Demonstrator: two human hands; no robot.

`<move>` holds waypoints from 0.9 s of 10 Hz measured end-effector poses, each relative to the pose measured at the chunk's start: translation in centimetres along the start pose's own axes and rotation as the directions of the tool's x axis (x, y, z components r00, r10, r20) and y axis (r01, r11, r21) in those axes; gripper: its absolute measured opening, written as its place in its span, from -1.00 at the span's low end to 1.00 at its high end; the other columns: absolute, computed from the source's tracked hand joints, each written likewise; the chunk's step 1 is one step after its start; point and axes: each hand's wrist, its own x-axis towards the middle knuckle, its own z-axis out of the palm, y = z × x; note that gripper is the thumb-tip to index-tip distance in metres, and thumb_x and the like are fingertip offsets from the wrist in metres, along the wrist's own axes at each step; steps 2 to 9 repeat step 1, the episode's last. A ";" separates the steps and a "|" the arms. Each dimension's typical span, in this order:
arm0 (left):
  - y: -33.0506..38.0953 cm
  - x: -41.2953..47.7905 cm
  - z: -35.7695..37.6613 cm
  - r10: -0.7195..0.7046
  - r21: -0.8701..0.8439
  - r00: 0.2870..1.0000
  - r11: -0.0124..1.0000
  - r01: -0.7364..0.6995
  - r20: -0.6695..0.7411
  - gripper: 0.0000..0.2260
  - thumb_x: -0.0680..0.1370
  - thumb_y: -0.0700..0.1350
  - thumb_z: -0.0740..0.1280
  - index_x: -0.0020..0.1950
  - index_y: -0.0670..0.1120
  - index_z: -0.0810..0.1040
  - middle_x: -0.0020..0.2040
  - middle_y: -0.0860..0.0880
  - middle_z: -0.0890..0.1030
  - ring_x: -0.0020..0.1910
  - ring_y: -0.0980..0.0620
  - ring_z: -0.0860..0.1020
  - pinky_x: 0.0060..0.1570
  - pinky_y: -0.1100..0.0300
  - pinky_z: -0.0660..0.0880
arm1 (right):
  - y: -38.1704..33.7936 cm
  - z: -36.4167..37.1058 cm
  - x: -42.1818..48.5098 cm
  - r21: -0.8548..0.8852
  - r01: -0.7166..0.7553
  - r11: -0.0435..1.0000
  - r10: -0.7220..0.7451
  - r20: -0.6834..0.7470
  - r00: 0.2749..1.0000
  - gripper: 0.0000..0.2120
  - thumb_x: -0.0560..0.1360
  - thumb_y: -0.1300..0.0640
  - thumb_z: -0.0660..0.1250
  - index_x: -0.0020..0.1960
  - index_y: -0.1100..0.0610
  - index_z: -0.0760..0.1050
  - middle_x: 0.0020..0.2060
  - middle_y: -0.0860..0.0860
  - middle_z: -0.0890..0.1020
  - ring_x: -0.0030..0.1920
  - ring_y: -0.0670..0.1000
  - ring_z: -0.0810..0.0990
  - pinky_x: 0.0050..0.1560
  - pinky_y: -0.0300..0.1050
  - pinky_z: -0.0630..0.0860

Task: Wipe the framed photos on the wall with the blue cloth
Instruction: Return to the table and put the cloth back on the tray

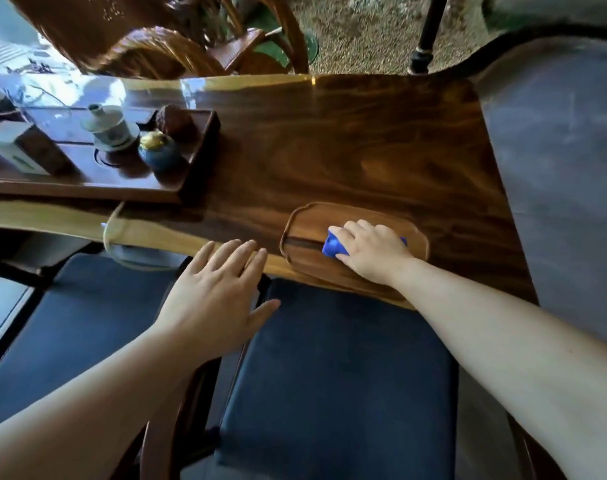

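Observation:
The blue cloth [334,247] is bunched up on a shallow wooden tray [305,220] near the front edge of a dark wooden table [347,143]. My right hand [373,251] lies on top of the cloth with its fingers curled around it. My left hand [215,299] hovers flat, fingers spread, over the table's front edge, left of the tray, and holds nothing. No framed photos and no wall are in view.
A long tea tray [149,188] at the left carries a lidded cup [110,128], a blue and gold jar [158,150] and a dark box [35,152]. Blue-cushioned chairs [329,375] stand below me. A carved wooden chair [177,39] stands beyond the table.

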 end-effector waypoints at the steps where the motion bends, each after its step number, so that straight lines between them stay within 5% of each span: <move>1: -0.8 0.0 0.6 -0.015 0.017 1.000 1.000 0.015 0.005 -0.33 0.48 0.29 0.10 0.40 -0.17 0.38 0.38 -0.17 0.47 0.39 -0.16 0.38 0.36 -0.20 0.33 | -0.3 1.3 -0.1 0.037 -0.095 0.995 0.091 0.086 0.992 -0.41 0.59 -0.21 -0.02 0.53 0.04 0.01 0.42 0.11 0.28 0.36 0.15 0.27 0.29 0.10 0.27; 9: -0.8 0.0 0.6 -0.015 0.017 1.000 1.000 0.015 0.005 -0.33 0.48 0.29 0.10 0.40 -0.17 0.38 0.38 -0.17 0.47 0.39 -0.16 0.38 0.36 -0.20 0.33 | -0.3 1.3 -0.1 0.037 -0.095 0.995 0.091 0.086 0.992 -0.41 0.59 -0.21 -0.02 0.53 0.04 0.01 0.42 0.11 0.28 0.36 0.15 0.27 0.29 0.10 0.27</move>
